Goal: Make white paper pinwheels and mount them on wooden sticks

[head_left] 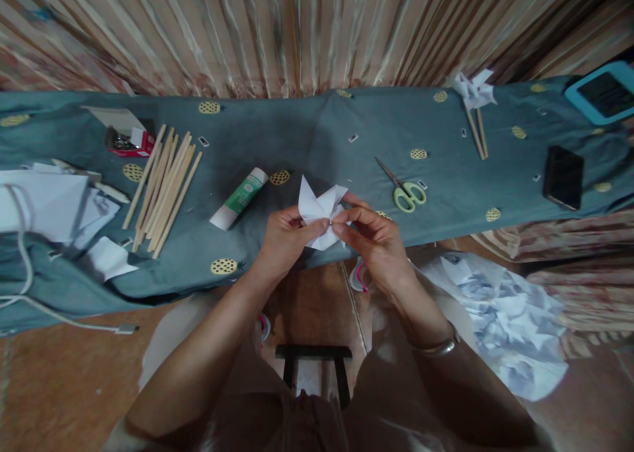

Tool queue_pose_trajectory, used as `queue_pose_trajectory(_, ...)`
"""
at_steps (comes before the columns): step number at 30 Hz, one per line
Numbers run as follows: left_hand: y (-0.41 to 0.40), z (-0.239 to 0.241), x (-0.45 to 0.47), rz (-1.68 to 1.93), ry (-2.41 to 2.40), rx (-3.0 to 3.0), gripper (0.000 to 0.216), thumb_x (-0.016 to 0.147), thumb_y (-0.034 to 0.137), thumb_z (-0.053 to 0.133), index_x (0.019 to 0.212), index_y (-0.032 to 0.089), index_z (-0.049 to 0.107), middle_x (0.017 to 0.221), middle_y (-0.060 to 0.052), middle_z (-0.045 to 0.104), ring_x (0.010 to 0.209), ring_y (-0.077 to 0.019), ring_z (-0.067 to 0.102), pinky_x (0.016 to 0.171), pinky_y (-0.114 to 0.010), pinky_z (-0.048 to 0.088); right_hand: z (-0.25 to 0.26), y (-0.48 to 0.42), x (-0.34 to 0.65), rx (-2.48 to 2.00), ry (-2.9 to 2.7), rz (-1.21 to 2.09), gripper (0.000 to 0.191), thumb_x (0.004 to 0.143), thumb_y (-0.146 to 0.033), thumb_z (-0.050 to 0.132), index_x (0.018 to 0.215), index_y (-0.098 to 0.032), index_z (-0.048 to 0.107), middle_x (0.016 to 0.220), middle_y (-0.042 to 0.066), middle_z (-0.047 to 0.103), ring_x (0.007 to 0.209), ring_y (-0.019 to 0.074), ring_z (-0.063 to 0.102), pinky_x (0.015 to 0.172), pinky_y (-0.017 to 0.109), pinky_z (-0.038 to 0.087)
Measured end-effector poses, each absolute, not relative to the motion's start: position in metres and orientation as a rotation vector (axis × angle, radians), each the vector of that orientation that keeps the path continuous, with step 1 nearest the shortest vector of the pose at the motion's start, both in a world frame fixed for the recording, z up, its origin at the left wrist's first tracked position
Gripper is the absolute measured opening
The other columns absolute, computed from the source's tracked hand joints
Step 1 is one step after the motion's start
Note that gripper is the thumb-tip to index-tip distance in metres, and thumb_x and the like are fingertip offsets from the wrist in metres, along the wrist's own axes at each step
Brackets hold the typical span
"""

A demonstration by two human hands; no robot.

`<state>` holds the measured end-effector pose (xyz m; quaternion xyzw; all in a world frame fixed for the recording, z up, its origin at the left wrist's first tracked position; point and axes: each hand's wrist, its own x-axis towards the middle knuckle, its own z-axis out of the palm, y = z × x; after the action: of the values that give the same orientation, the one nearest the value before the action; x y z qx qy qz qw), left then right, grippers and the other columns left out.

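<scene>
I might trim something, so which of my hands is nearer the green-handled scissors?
Right: your right hand, at the folded paper, is left of the scissors and closer to you; your left hand is farther left, across the paper.

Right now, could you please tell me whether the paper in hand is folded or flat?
Folded: the paper comes to sharp points around a gathered middle.

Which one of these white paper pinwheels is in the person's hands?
The pinwheel over the near edge of the table, between the left hand and right hand. The rest lie untouched at far right, with two wooden sticks.
</scene>
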<state>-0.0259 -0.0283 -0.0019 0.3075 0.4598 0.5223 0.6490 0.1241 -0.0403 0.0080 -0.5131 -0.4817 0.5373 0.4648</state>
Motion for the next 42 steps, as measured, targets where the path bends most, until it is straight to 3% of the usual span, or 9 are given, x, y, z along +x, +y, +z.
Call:
queue_pose_trajectory(4,-0.0282,-0.0013,-0.0260,1.172,1.051,0.688,0.030,0.046,0.030,0.090,0.067,0.015,0.075,0.066,0.000,0.072,0.055,-0.0113,0.060,0.057,-0.024,0.050,0.0070,-0.0402,0.1240,-1.232,-1.157,1.335,0.008,0.071,-0.027,0.079,0.077,-0.027,0.074,0.127,0.002,0.064,0.131,0.0257,0.050,0.112,0.048,0.033)
queue_pose_trajectory(21,-0.0297,-0.0002,-0.0271,1.190,1.050,0.679,0.028,0.046,0.028,0.089,0.066,0.015,0.074,0.065,0.001,0.072,0.054,-0.0109,0.059,0.056,-0.023,0.050,0.0073,-0.0406,0.1227,-1.204,-1.106,1.386,0.008,0.071,-0.027,0.080,0.076,-0.029,0.074,0.119,0.001,0.067,0.131,0.0246,0.048,0.111,0.048,0.032)
queue_pose_trajectory(42,-0.0295,0.0017,-0.0292,1.192,1.068,0.700,0.028,0.044,0.027,0.090,0.065,0.016,0.075,0.063,0.002,0.071,0.053,-0.0100,0.058,0.054,-0.021,0.048,0.0045,-0.0417,0.1201,-1.214,-1.096,1.399,0.009,0.071,-0.028,0.079,0.078,-0.028,0.074,0.126,0.002,0.064,0.127,0.0249,0.052,0.111,0.047,0.033)
